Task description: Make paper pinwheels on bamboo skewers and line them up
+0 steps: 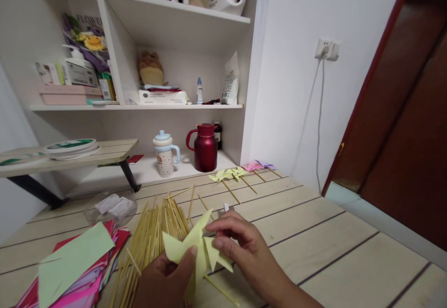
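A pale yellow paper pinwheel (198, 242) with folded, pointed blades is held up over the table. My left hand (169, 275) is closed on its lower left part, the thumb pressed flat against the paper. My right hand (244, 247) bends thumb and index finger together at a blade on its right side. Behind and below the pinwheel lie many thin wooden sticks (153, 233). One stick (221, 290) shows below the pinwheel; I cannot tell whether it is attached. A stack of coloured paper sheets (75, 261), light green on top, lies by my left hand.
Finished pinwheels on sticks (237, 172), yellow, pink and purple, lie at the table's back edge. A red jug (205, 148) and a speckled cup (165, 156) stand behind. At left are a clear container (111, 208) and a small raised table (115, 152) with tape rolls (71, 148).
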{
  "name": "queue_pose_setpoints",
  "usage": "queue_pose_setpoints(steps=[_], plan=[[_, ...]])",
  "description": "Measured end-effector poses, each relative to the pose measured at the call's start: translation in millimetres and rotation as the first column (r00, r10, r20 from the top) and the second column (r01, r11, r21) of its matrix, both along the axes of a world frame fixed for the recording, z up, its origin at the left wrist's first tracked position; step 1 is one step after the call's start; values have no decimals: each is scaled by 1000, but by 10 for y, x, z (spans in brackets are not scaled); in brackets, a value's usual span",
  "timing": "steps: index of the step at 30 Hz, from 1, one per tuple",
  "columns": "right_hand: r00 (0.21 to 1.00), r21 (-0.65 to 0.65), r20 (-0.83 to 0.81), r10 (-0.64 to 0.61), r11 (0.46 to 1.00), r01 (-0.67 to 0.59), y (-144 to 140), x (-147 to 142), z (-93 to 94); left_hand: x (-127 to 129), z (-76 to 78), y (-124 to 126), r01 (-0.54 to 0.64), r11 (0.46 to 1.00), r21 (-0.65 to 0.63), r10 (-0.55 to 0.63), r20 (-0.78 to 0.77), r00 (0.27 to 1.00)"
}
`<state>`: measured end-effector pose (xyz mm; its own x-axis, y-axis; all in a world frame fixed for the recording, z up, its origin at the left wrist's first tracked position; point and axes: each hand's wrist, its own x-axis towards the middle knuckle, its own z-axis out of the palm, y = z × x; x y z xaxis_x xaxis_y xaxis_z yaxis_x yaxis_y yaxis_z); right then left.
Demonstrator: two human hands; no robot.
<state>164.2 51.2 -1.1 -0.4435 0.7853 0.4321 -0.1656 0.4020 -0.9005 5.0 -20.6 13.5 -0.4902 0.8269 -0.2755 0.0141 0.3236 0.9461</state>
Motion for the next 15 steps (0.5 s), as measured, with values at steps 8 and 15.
queue_pose_setpoints(steps=[8, 15], plan=[[997, 48, 66, 49, 997, -53, 45, 56, 59, -22, -18, 6, 0, 1000, 8, 1, -70, 998], [991, 32, 96, 90, 995, -94, 29, 49, 46, -4, -25, 10, -9, 1000, 17, 11, -88, 996]])
